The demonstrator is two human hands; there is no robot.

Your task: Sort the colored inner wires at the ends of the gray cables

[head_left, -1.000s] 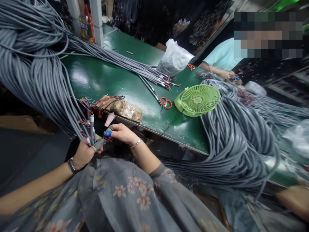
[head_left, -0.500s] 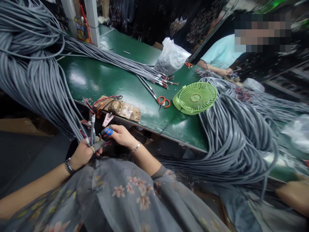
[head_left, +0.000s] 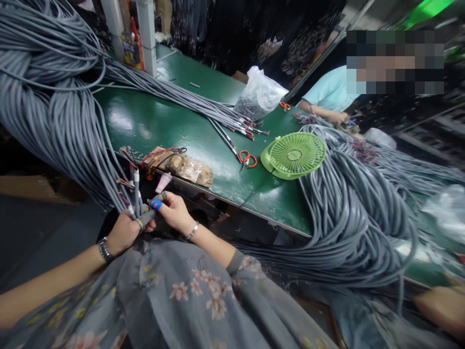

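Observation:
My left hand is closed around several grey cable ends that hang down from a big grey cable bundle at the left. Coloured inner wires stick out of these ends. My right hand, with a blue cover on one fingertip, pinches the tip of one cable right beside my left hand. Both hands are below the front edge of the green table, over my lap.
On the table lie a taped brown block with wires, orange scissors, a green fan, a plastic bag and more stripped cables. Another grey cable heap drapes at right. A person in a light blue shirt works at the far side.
My right hand has moved left, closer to my left hand and the cable ends. The view shifted slightly.

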